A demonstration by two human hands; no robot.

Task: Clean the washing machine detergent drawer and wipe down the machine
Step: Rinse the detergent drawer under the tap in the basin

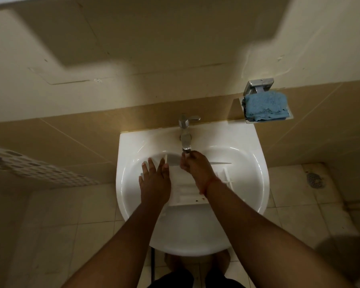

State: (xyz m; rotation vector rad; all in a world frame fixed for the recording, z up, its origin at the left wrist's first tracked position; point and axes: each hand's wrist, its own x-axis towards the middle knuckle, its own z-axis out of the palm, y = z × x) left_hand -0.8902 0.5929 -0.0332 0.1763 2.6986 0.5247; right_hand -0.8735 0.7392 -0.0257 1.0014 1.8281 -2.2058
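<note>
Our left hand (154, 179): fingers straight and spread, palm down, resting on the left end of the detergent drawer (187, 190); nothing grasped.

Our right hand (195, 165): reached under the tap spout, fingers curled inward at the outlet; whether they grip anything we cannot tell. A red thread circles this wrist.

Detergent drawer: white plastic, lying across the basin of the sink (256, 183), beneath both our hands, its compartments facing up; dark specks show on its near edge.

Sink: white ceramic, wall-mounted against tan tiles.

Tap (185, 132): chrome, single lever, at the back centre of the sink, its spout just above our right hand.

Blue cloth (266, 108): folded, lying on a small metal wall shelf (258, 86) up and to the right of the tap, well apart from our hands.

Floor drain (316, 179): round, set in the pale floor tiles right of the sink.
</note>
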